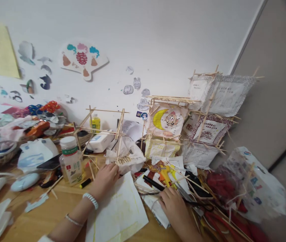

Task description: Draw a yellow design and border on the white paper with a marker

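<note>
My left hand (109, 175) lies at the far left corner of a white sheet of paper (121, 211) with yellow streaks. Its fingers are stretched forward with nothing visible in them. My right hand (172, 203) rests on the clutter to the right of the sheet, fingers loosely spread and no held thing showing. Just beyond it are a black marker (153, 183) and a yellow glue gun (167, 175). The grey blade of a tool (182, 192) lies beside its fingers. Red-handled scissors (216, 222) lie farther right. Beyond my left hand stands an open stick frame (119, 134).
Lanterns of sticks and printed paper, one with a yellow moon (160, 120), stand stacked at the back right. A clear bottle with a white lid (71, 161) stands left, near a pale blue mouse (25, 182). A plastic bag (266, 185) lies far right. Fabric scraps fill the back left.
</note>
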A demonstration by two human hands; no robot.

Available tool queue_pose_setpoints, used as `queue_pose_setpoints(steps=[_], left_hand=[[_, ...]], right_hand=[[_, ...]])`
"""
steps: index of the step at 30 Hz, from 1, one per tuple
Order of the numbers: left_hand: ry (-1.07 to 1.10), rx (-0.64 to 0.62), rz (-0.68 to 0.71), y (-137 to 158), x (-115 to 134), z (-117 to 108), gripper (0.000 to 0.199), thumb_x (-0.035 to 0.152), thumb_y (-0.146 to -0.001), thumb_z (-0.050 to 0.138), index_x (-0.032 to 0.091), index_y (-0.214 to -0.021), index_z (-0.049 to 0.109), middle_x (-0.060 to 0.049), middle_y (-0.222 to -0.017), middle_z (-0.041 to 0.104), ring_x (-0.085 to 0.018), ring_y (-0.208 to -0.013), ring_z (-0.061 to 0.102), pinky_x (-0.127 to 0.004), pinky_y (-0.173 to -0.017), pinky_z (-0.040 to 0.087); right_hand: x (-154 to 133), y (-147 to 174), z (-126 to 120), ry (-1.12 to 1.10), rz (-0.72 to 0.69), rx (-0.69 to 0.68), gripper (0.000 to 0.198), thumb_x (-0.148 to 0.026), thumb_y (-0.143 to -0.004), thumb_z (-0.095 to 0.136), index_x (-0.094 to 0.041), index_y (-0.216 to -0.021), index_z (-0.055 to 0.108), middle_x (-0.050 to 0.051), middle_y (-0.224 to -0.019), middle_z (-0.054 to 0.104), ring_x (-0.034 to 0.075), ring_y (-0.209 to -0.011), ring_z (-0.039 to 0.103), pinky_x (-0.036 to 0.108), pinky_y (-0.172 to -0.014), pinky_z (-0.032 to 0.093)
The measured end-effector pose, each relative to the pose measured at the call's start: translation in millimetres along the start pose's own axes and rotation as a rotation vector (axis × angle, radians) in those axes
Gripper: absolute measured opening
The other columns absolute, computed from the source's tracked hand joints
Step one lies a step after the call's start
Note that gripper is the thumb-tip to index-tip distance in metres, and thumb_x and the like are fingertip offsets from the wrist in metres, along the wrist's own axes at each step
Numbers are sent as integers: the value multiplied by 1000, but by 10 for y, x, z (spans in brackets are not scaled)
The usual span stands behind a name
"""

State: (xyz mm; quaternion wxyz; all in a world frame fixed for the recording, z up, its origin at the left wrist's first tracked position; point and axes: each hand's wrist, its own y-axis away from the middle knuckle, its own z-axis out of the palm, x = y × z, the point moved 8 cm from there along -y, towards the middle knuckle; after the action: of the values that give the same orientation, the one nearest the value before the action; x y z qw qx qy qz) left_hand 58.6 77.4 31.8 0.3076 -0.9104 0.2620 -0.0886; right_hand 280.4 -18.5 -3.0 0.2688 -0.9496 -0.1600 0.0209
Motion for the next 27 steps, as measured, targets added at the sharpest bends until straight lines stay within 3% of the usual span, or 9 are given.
queue_pose_setpoints(steps=[5, 8, 14, 21, 24, 27], left_hand=[[71, -73, 0, 10, 60, 60, 16, 18, -86, 43, 18, -80, 57, -5, -79, 62, -19, -73, 56, -30, -68, 39], [37, -80, 48, 3, 102, 52, 18, 15, -85, 44, 17, -74, 58, -5, -76, 61, -19, -72, 56, -31, -69, 39], [33, -44, 32, -9, 56, 51, 18, 14, -84, 46, 17, -73, 59, -5, -75, 61, -19, -69, 57, -31, -67, 39], [8, -62, 14, -17, 14, 77, 22, 15, -86, 42, 16, -73, 60, -6, -73, 62, -19, -69, 58, -30, -65, 39], [-1, -76, -7, -23, -3, 63, 23, 19, -87, 42, 16, -75, 61, -7, -74, 62, -19, -70, 58, -30, -65, 40], [5, -92, -54, -42, -15, 3, 25, 21, -88, 39, 14, -78, 61, -8, -78, 63, -20, -72, 59, -30, -66, 40]], right_hand=[[112, 38, 36, 9, 17, -96, 13, -7, -81, 57, -20, -78, 61, 3, -80, 64, 21, -76, 58, 29, -68, 40], [162, 44, -34, 9, 23, -170, 15, -7, -79, 57, -20, -81, 64, 3, -81, 64, 21, -79, 59, 29, -69, 42], [225, -81, -260, -63, 116, -142, 24, -5, -76, 54, -20, -92, 63, 4, -90, 64, 21, -88, 58, 29, -77, 45], [97, -402, -80, 224, 161, -231, 16, -4, -72, 59, -16, -80, 64, 9, -83, 65, 26, -82, 59, 31, -68, 44], [124, -490, -258, 229, 182, -140, 14, -4, -74, 57, -16, -80, 62, 8, -79, 65, 23, -78, 60, 29, -65, 42], [213, -501, -546, 135, 234, 75, 3, -16, -79, 56, -16, -81, 58, 6, -72, 62, 21, -70, 58, 27, -60, 40]])
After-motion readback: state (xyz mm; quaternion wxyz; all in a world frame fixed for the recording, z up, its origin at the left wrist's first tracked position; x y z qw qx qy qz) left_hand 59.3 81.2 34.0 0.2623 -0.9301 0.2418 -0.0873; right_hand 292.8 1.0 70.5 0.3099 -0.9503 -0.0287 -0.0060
